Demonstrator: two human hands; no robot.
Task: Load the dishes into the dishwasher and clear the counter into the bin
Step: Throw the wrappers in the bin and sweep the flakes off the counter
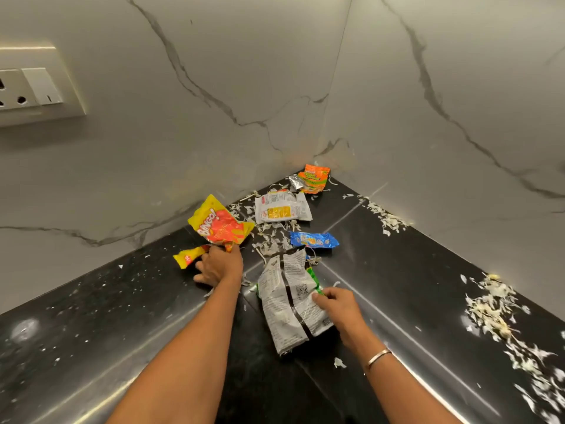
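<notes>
While my left hand [218,266] has its fingers curled tight round the near corner of the yellow and red Bingo packet [220,224], the rest of that packet fans out away from me, toward the left wall. Just left of that hand lies a small yellow wrapper [186,258]. It's right up against my fingertips, but I honestly can't tell if I've got hold of it too.

My right hand [336,304] is pinching the right edge of the big grey packet [284,307] between thumb and fingers, right by its green strip. That packet lies flat on the black counter [412,286], printed back up, running from near my wrist toward the corner. There's a thin bangle [377,358] on that wrist.

Farther out, a blue wrapper [313,240] sits just past the far end of the grey packet. Beyond it is a white packet [282,209] with a yellow patch. An orange packet [313,178] is tucked into the far corner where the two marble walls meet, with a crumpled bit of silver foil [296,181] touching its left side.

Pale peel shreds [269,237] are scattered between the wrappers. There's a far heap [385,218] against the right wall and a bigger near heap [489,304] on the same side. A wall socket [30,90] sits high on the left wall.
</notes>
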